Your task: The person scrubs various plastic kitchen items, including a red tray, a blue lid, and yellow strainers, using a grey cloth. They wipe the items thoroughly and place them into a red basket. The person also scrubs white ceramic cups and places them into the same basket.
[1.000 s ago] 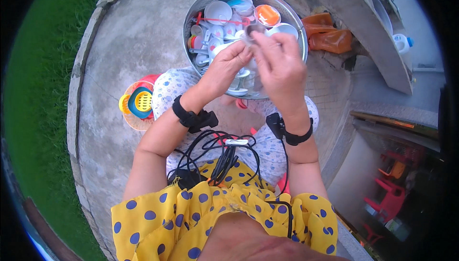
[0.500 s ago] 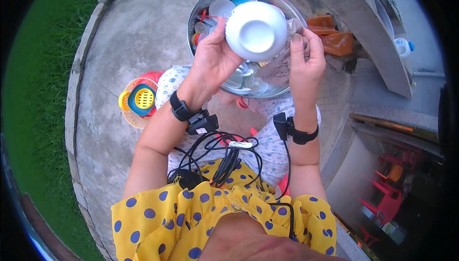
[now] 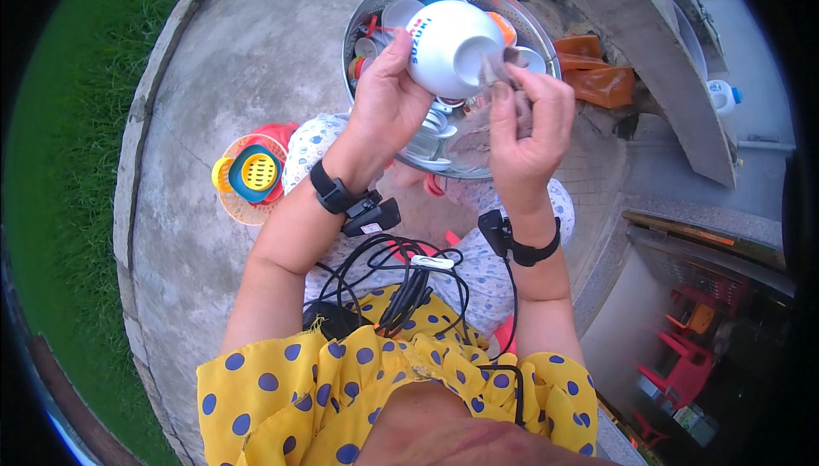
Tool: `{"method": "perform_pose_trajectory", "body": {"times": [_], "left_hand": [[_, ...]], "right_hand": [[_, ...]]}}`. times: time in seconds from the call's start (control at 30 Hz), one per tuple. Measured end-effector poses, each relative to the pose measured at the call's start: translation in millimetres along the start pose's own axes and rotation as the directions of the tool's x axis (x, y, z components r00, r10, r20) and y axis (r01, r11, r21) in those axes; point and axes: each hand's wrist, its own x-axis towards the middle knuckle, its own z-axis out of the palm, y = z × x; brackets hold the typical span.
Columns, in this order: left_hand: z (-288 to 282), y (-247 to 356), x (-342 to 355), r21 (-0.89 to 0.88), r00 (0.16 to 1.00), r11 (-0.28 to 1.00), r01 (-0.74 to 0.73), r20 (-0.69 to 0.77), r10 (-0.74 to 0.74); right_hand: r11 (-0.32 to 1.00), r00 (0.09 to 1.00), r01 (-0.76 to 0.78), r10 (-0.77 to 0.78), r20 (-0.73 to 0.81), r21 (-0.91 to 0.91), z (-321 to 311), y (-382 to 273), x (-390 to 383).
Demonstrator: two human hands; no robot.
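Observation:
My left hand (image 3: 392, 99) grips a white bowl (image 3: 448, 39), turned bottom-up and tilted, with coloured printing on its side. My right hand (image 3: 535, 125) has its fingers closed on a greyish-brown cloth (image 3: 476, 133), part of which touches the bowl's foot ring. Both hands are over a large perforated metal basin (image 3: 350, 69) holding several bowls, cups and pale utensils, partly hidden by the hands and bowl.
Nested plastic baskets (image 3: 249, 177) sit left of my knee on the concrete (image 3: 188, 82), bordered by grass (image 3: 68, 167). An orange crumpled item (image 3: 597, 82), a slanted board (image 3: 691, 116) and a white jug (image 3: 723, 96) stand rightward. Red chairs (image 3: 682, 364) show lower right. Black cables (image 3: 401, 287) cross my lap.
The white bowl came up into my left hand after the earliest frame, and since then it has tilted, showing its printed side. The cloth in my right hand moved onto its foot.

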Motion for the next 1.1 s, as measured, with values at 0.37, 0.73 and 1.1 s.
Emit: {"method": "perform_pose_trajectory", "body": {"times": [0.37, 0.73, 1.1], "left_hand": [[-2, -9, -4, 0.123, 0.998, 0.992, -0.030, 0.056, 0.024], [-2, 0, -4, 0.178, 0.998, 0.982, -0.068, 0.008, 0.067], [-8, -9, -6, 0.420, 0.999, 0.907, -0.037, 0.027, 0.028]], "right_hand": [[0.989, 0.992, 0.046, -0.028, 0.126, -0.143, 0, -3, -2], [0.957, 0.907, -0.254, 0.186, 0.379, 0.140, -16, 6, 6], [0.954, 0.948, -0.294, 0.284, 0.144, 0.053, -6, 9, 0]]}}
